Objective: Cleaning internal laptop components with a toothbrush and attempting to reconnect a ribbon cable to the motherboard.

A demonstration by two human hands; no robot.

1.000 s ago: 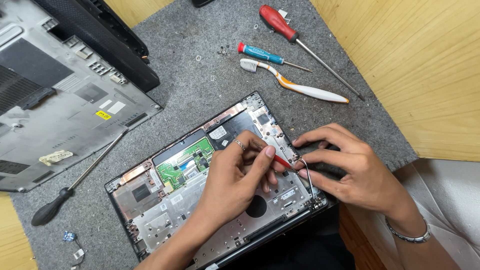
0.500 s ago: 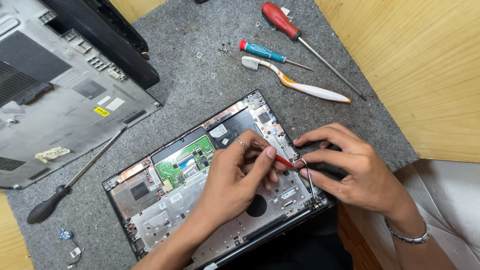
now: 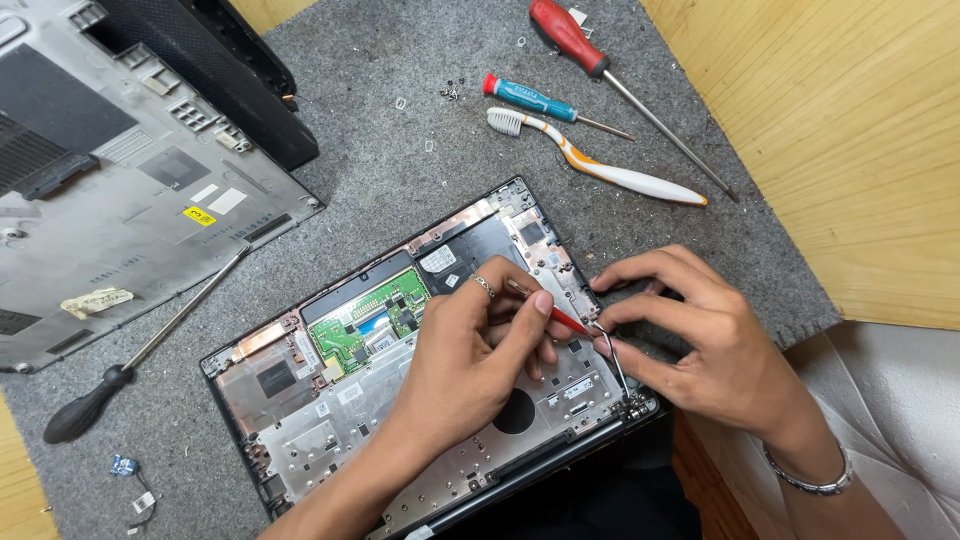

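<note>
Working low over the opened laptop chassis (image 3: 330,420), the left hand (image 3: 470,365) pinches a small red-handled tool (image 3: 545,308) between thumb and fingertips, its tip aimed at the right edge of the frame — just where the right hand (image 3: 700,345) grasps a thin grey cable (image 3: 612,355) between thumb and forefinger. The cable runs down toward the hinge corner, though whether its end is seated or loose is hard to tell behind the fingers. Done well, this step wants the tool kept shallow and the cable held with light tension, not tugged (the green circuit board (image 3: 370,320) lies just beside the left hand). Farther out on the grey mat (image 3: 380,170) lie a black screwdriver (image 3: 130,365), the removed grey base cover (image 3: 110,200), a toothbrush (image 3: 590,165), a blue-handled screwdriver (image 3: 545,103) and a red-handled screwdriver (image 3: 610,75) — all well apart from the hands.
</note>
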